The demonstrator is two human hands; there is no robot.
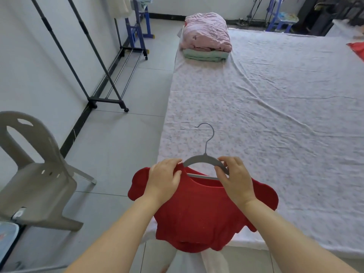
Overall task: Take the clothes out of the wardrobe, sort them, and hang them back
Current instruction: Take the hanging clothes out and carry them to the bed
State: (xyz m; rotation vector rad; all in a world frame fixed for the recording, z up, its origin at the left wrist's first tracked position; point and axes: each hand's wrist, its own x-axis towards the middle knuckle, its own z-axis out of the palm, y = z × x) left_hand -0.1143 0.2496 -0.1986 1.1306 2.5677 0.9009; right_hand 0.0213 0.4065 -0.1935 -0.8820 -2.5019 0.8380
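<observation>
A red short-sleeved top (199, 215) lies at the near edge of the bed, its hem hanging over the side. A grey hanger (204, 159) sits in its neckline, hook pointing away from me. My left hand (164, 181) grips the top's left shoulder where the hanger's arm goes in. My right hand (234, 179) pinches the hanger's right arm at the collar.
The bed (275, 99) has a pale flowered sheet, with a folded pink and green pile (206, 36) at its far left corner and a red cloth (357, 49) at the right edge. A black clothes rack (106, 81) stands left by the wall. A grey plastic chair (35, 174) is near left.
</observation>
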